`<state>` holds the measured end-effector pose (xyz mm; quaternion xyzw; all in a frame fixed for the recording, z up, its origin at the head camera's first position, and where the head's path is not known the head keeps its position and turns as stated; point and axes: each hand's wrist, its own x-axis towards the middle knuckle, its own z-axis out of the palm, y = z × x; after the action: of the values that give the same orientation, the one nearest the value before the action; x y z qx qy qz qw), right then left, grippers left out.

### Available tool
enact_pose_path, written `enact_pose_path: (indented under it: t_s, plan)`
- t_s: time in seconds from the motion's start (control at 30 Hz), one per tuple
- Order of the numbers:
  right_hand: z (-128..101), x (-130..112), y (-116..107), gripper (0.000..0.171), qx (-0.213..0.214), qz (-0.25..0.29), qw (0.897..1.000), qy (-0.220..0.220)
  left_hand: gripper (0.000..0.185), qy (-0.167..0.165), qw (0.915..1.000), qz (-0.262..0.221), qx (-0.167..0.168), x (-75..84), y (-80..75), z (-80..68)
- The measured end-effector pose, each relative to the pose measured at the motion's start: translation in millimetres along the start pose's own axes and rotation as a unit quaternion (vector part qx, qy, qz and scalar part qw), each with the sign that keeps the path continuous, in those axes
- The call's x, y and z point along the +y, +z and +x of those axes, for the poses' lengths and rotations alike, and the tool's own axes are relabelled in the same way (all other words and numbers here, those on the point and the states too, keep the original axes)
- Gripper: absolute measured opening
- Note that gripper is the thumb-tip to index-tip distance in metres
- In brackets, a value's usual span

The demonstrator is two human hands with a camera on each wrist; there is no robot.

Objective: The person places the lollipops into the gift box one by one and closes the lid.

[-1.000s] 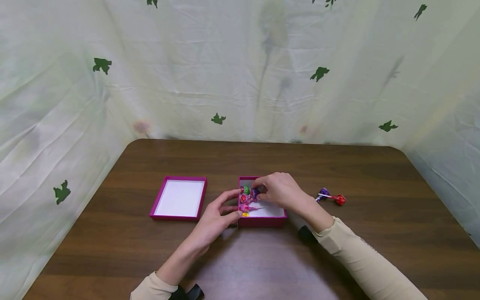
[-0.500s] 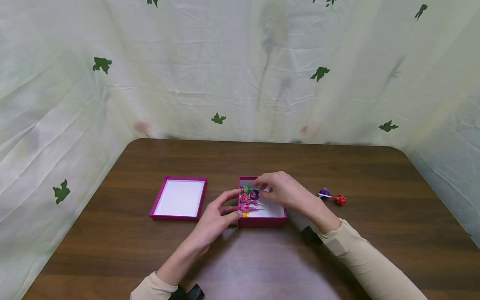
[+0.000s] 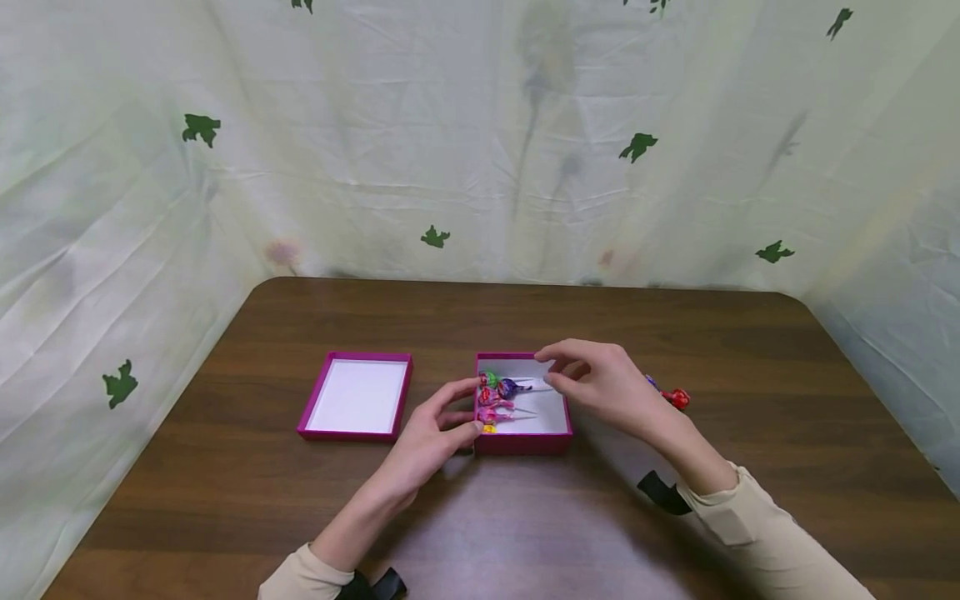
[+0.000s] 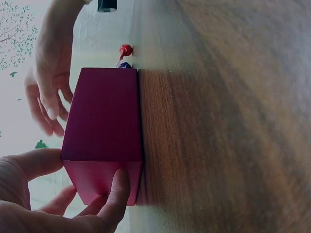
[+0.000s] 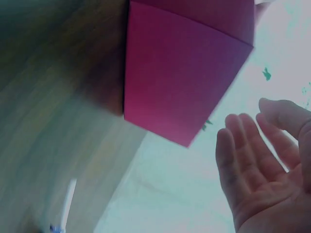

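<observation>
A magenta box (image 3: pixel 522 444) with a white inside stands in front of me. Along its left part lie several wrapped lollipops, among them a green one (image 3: pixel 489 379), a purple one (image 3: pixel 509 388) and a pink one (image 3: pixel 491 414); sticks point right. My left hand (image 3: pixel 432 429) holds the box at its left end, thumb at the near corner, other fingertips at the rim and wall (image 4: pixel 103 182). Over the right rim hovers my right hand (image 3: pixel 603 383), fingers loosely bent, nothing in them. It partly hides the purple lollipop on the table; a red lollipop (image 3: pixel 677 398) lies beside that.
Left of the box lies its magenta lid (image 3: pixel 356 396), white inside facing up. The brown wooden table (image 3: pixel 300 508) reaches back to a pale curtain (image 3: pixel 360 167) with green leaf shapes. A black strap (image 3: pixel 663 493) hangs at my right wrist.
My right hand has let go of the purple lollipop in the box, then lifted and moved right to the right rim. The left hand stays on the box.
</observation>
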<state>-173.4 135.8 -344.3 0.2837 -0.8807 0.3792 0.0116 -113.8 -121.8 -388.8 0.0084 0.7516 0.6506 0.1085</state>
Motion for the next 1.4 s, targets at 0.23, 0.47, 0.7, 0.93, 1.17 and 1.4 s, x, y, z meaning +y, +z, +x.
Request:
enact_pose_path:
  t_s: [0.23,0.47,0.7,0.93,1.17,1.4]
  plan:
    - [-18.9,8.1,-22.6,0.029,-0.013,0.018,0.999,0.035,0.054,0.004,1.0000,-0.001,0.000,0.5,0.1,0.0]
    - [-34.4,26.1,-45.1,0.030,-0.009,-0.027,0.999,0.046,0.054,0.006,1.0000,0.000,0.001,-0.1,0.4,0.4]
    - [-45.7,49.0,-56.3,0.027,0.011,-0.061,0.994,0.087,0.054,0.010,0.9999,-0.003,0.002,-0.1,0.0,0.3]
    - [-49.3,69.3,-59.5,0.029,0.013,-0.084,0.989,0.122,0.054,0.005,1.0000,0.003,0.000,-0.5,-0.9,-0.5]
    - [-47.9,88.5,-52.6,0.028,0.022,-0.120,0.981,0.150,0.054,0.008,1.0000,-0.001,-0.001,-0.3,0.0,-0.8]
    - [-47.0,98.1,-46.7,0.032,0.002,-0.117,0.979,0.164,0.054,0.008,0.9999,-0.006,-0.003,0.5,0.5,-0.6]
